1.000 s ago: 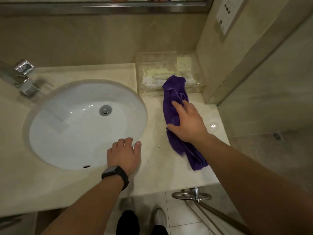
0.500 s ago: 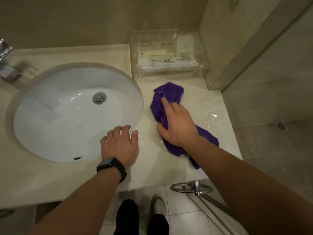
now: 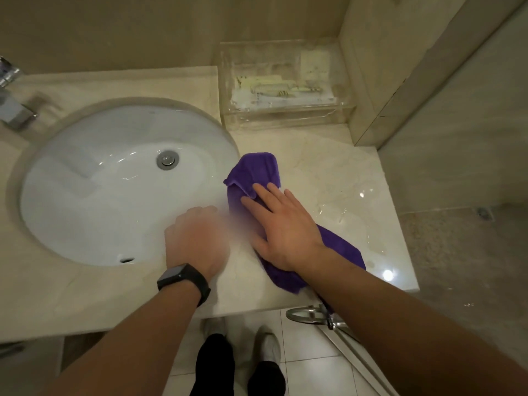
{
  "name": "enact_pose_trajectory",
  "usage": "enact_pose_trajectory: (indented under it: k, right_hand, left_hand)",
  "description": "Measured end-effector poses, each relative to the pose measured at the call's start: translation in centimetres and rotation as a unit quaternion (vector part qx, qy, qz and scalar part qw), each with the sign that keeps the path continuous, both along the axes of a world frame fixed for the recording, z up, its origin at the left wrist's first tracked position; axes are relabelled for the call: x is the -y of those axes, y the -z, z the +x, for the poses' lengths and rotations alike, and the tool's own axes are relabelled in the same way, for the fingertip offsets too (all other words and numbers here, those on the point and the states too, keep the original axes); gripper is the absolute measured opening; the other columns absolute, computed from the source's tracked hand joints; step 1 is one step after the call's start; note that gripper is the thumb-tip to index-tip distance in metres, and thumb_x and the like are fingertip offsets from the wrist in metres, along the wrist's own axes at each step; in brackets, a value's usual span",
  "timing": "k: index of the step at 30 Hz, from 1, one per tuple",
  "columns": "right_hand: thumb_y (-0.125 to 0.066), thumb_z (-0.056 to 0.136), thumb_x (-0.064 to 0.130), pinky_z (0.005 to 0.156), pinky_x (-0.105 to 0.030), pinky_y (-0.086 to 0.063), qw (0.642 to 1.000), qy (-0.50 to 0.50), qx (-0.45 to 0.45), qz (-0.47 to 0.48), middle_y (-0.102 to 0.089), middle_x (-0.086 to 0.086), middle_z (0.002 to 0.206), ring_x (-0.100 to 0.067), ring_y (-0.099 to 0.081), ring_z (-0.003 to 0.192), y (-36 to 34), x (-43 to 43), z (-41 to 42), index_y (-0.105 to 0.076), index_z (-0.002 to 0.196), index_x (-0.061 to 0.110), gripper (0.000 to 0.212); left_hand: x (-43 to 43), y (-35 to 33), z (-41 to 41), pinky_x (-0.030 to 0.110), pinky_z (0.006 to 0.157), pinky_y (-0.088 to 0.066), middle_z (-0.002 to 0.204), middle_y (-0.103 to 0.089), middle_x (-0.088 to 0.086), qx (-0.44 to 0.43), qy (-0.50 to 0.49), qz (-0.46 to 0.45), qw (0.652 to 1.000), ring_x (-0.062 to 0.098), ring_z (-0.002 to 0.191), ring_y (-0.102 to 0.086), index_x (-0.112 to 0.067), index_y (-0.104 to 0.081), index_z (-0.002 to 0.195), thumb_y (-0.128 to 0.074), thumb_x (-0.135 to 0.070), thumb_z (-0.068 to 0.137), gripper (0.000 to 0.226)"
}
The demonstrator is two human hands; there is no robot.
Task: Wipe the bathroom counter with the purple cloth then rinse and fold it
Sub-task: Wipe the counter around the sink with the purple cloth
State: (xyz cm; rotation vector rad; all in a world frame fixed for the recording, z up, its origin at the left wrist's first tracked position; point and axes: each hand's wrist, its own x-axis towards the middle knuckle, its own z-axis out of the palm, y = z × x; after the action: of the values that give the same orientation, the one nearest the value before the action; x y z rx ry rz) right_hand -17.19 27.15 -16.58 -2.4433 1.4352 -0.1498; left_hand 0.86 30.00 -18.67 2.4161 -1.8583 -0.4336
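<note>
The purple cloth (image 3: 257, 172) lies bunched on the beige marble counter (image 3: 337, 172), just right of the white sink (image 3: 94, 195). My right hand (image 3: 283, 227) presses flat on the middle of the cloth, fingers spread and pointing up-left. One end of the cloth sticks out beyond my fingers, the other end trails under my wrist toward the counter's front edge. My left hand (image 3: 197, 238), blurred and wearing a black watch, rests on the counter at the sink's front rim, holding nothing.
A clear plastic box (image 3: 285, 84) with small packets stands at the back right against the wall. A chrome tap (image 3: 11, 110) is at the far left. Water pools glisten on the counter right of the cloth. A metal ring holder (image 3: 308, 314) hangs below the front edge.
My right hand has dragged the cloth from beside the clear box toward the sink rim and front of the counter. My left hand has stayed near the sink's front rim.
</note>
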Motion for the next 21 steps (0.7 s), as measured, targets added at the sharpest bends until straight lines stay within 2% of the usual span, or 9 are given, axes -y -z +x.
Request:
enact_pose_trajectory:
  k: [4,7,10,12,15,16,17,19,21]
  right_hand:
    - [-0.040,0.101,0.050,0.125,-0.042,-0.011,0.999,0.044,-0.016,0.022,-0.025,-0.004,0.165,-0.027,-0.018,0.152,-0.2,3.4,1.0,-0.033,0.155,0.025,0.059]
    - [-0.044,0.100,0.047,0.123,-0.040,-0.019,0.997,0.070,-0.003,0.020,-0.032,-0.007,0.161,-0.029,-0.029,0.147,-0.6,6.8,1.5,-0.040,0.152,0.022,0.057]
    - [-0.050,0.101,0.032,0.106,-0.038,-0.042,0.996,0.054,0.071,0.024,-0.053,-0.002,0.145,-0.023,-0.052,0.128,-1.9,8.8,1.1,-0.057,0.138,0.018,0.040]
    - [-0.050,0.101,0.024,0.097,-0.040,-0.048,0.989,0.045,0.138,-0.024,-0.061,0.000,0.135,-0.021,-0.058,0.120,-3.0,8.9,0.3,-0.062,0.131,0.015,0.034]
    - [-0.052,0.101,0.023,0.111,-0.039,-0.039,0.967,0.062,0.226,-0.103,-0.060,-0.003,0.138,-0.022,-0.050,0.133,-4.7,8.1,-0.8,-0.062,0.132,0.013,0.034]
    - [-0.050,0.102,0.027,0.118,-0.046,-0.029,0.975,0.068,0.190,-0.093,-0.054,-0.002,0.146,-0.025,-0.040,0.142,-5.2,7.9,-1.2,-0.059,0.136,0.018,0.036]
    - [-0.049,0.102,0.029,0.121,-0.054,-0.018,0.989,0.076,0.106,-0.064,-0.045,0.001,0.153,-0.027,-0.028,0.149,-5.4,7.7,-1.5,-0.056,0.139,0.026,0.037]
    - [-0.050,0.097,0.021,0.119,-0.064,-0.006,0.994,0.103,-0.035,-0.006,-0.034,0.005,0.159,-0.027,-0.013,0.153,-5.7,7.6,-2.4,-0.053,0.139,0.036,0.045]
    - [-0.056,0.087,0.009,0.118,-0.064,-0.010,0.987,0.158,-0.011,-0.035,-0.038,0.001,0.157,-0.028,-0.018,0.151,-6.2,7.6,-2.9,-0.057,0.136,0.034,0.055]
  left_hand:
    - [-0.2,-0.1,0.2,0.041,0.096,-0.036,0.125,-0.060,0.004,-0.036,-0.027,-0.049,0.998,0.026,0.114,-0.052,-0.020,-0.056,0.127,-0.035,-0.027,0.100,0.035]
    - [-0.3,-0.3,0.1,0.039,0.095,-0.035,0.120,-0.062,0.002,-0.086,-0.058,-0.101,0.989,0.023,0.109,-0.053,-0.019,-0.059,0.123,-0.032,-0.028,0.095,0.039]
    - [-0.2,-0.5,0.0,0.039,0.094,-0.034,0.119,-0.062,0.002,-0.119,-0.066,-0.127,0.983,0.024,0.107,-0.054,-0.018,-0.059,0.123,-0.033,-0.030,0.093,0.042]
    - [-0.2,-0.5,0.0,0.039,0.094,-0.034,0.118,-0.063,0.002,-0.119,-0.062,-0.132,0.982,0.024,0.106,-0.054,-0.018,-0.059,0.123,-0.034,-0.031,0.092,0.042]
    - [-0.3,-0.4,-0.1,0.039,0.094,-0.034,0.118,-0.063,0.002,-0.125,-0.067,-0.135,0.981,0.024,0.106,-0.055,-0.017,-0.059,0.124,-0.035,-0.032,0.092,0.042]
    - [-0.4,-0.4,-0.1,0.039,0.094,-0.034,0.118,-0.063,0.002,-0.125,-0.067,-0.134,0.981,0.024,0.106,-0.055,-0.017,-0.059,0.124,-0.035,-0.033,0.092,0.043]
    - [-0.4,-0.4,-0.1,0.039,0.094,-0.034,0.119,-0.063,0.002,-0.125,-0.066,-0.134,0.981,0.024,0.106,-0.055,-0.017,-0.059,0.124,-0.034,-0.034,0.092,0.043]
    - [-0.4,-0.4,-0.1,0.040,0.095,-0.035,0.120,-0.062,0.002,-0.123,-0.066,-0.132,0.981,0.024,0.107,-0.054,-0.017,-0.058,0.125,-0.034,-0.035,0.093,0.044]
    - [-0.4,-0.2,0.0,0.041,0.096,-0.035,0.120,-0.062,0.002,-0.120,-0.065,-0.127,0.982,0.024,0.107,-0.054,-0.017,-0.057,0.126,-0.034,-0.036,0.093,0.044]
